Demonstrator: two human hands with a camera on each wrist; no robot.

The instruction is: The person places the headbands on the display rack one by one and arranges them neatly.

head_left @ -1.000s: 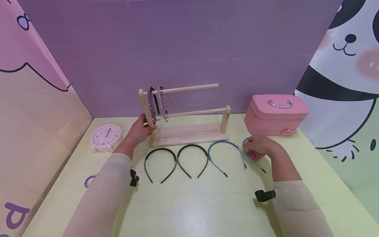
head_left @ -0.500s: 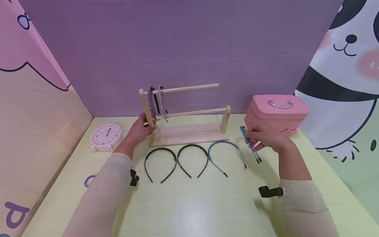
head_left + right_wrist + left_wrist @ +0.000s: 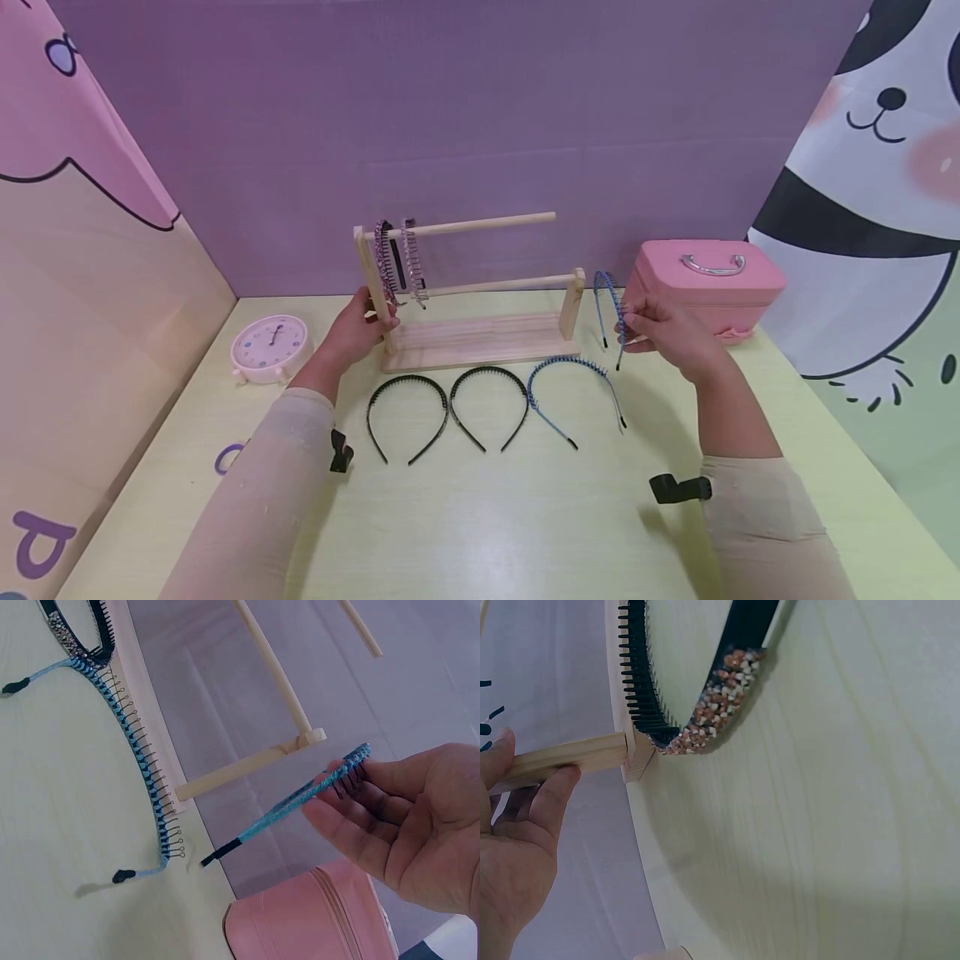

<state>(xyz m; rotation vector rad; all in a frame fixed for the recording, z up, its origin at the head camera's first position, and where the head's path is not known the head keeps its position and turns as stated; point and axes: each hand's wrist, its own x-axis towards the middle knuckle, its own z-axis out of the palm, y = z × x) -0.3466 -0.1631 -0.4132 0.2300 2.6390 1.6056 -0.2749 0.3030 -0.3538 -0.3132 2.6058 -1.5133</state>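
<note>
My left hand grips the left post of a wooden rack. In the left wrist view, the thumb and fingers of that left hand pinch the post from both sides. A blue toothed headband is held upright by my right hand, just right of the rack's right post. The right wrist view shows this blue headband between thumb and fingers, above the table. Two sparkly pinkish headbands hang at the left end of the rack's upper rod.
Before the rack lie two black headbands and another blue headband. A pink case with a metal handle stands at the right. To the left sit a pink clock and a purple ring, partly behind the left sleeve.
My right hand has lifted the blue headband off the table, turned it upright and brought it up beside the rack's right post. The left hand stays on the rack.
</note>
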